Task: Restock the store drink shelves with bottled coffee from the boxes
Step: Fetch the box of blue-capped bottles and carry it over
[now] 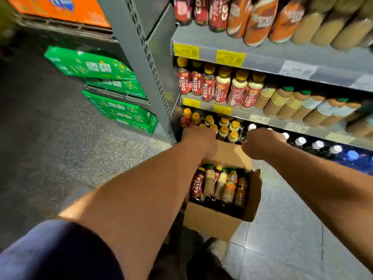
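An open cardboard box (212, 219) stands on the floor in front of the shelving, holding several coffee bottles (220, 186) upright. Both my arms reach past it toward the bottom shelf. My left hand (198, 136) is at the yellow-capped bottles (224, 128) on that shelf; its fingers are hidden behind the wrist. My right hand (260, 142) is beside it, near the white-capped dark bottles (300, 141); its fingers are hidden too. Red Costa coffee bottles (203, 85) fill the shelf above.
A grey shelf upright (145, 63) stands to the left of the drinks. Green drink cases (113, 91) are stacked on a low rack further left, with orange cases (60, 9) above. Yellow price tags (230, 57) line the shelf edges. My shoe (218, 249) shows below the box.
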Demonstrator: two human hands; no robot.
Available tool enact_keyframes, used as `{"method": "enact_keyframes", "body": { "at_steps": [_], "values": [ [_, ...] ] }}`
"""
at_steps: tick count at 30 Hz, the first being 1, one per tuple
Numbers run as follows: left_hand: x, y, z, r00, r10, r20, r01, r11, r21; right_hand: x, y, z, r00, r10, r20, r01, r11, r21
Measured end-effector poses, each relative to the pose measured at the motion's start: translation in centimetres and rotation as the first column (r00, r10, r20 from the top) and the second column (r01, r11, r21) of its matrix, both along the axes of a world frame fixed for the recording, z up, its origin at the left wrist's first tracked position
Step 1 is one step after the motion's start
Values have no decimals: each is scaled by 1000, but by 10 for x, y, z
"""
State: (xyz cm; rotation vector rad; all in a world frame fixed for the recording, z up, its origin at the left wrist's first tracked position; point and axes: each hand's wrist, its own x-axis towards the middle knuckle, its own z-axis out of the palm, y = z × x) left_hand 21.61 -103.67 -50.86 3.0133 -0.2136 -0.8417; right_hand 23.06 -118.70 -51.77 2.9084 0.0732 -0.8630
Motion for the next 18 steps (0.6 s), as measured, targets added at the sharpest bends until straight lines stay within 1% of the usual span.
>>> {"method": "enact_keyframes", "body": {
  "at_steps": [4, 6, 8, 10, 13, 15, 18],
  "values": [
    [-6, 42, 60, 989, 52, 138, -52, 999, -4, -1, 36, 56, 985, 145, 97, -145, 989, -8],
    [-9, 64, 91, 981, 91, 171, -93, 996, 5, -3, 57, 89, 976, 173, 133, -175, 985, 1],
    [-17, 89, 126, 966, 141, 217, -147, 989, 12, -9, 82, 127, 961, 191, 202, -196, 981, 6],
    [-27, 111, 163, 951, 128, 281, -147, 988, 48, -18, 106, 165, 938, 209, 278, -216, 976, -5],
    [-51, 145, 217, 930, 93, 356, -144, 982, 120, -36, 147, 217, 878, 285, 384, -285, 957, -57],
    [-69, 170, 249, 914, 88, 397, -158, 976, 149, -53, 175, 247, 844, 322, 429, -318, 944, -82],
    [-99, 208, 285, 891, 118, 438, -210, 963, 168, -80, 220, 281, 810, 351, 470, -366, 928, -63]
  ]
}}
